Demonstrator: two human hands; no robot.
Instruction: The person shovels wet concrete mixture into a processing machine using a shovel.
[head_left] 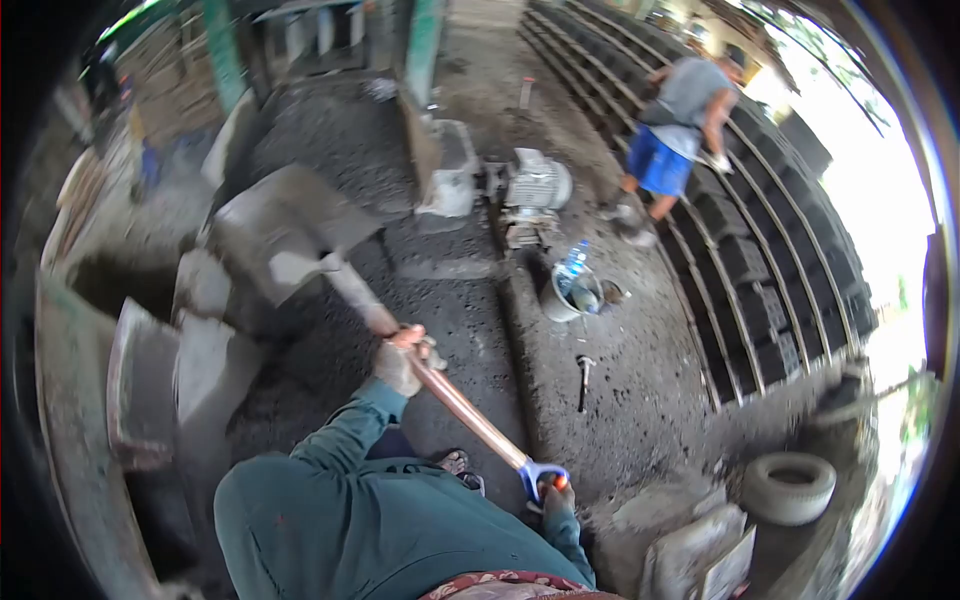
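Observation:
A long-handled shovel (465, 415) runs diagonally across the middle of the view. My left hand (405, 358), in a worn glove with bare fingertips, is wrapped round its shaft below the blade. At the near end my right hand (556, 490) is closed on the blue D-shaped grip. The broad metal blade (290, 225) is at the upper left, over dark gritty material (330, 125) that covers the floor of the trough. Only the outer part of my right hand shows.
An electric motor (538, 182) stands beyond the trough's right ledge. Near it are a bucket (572, 298) holding bottles and a hammer (585, 383). A person in blue shorts (660, 160) bends by racks of dark blocks (740, 260). A tire (789, 488) lies at lower right.

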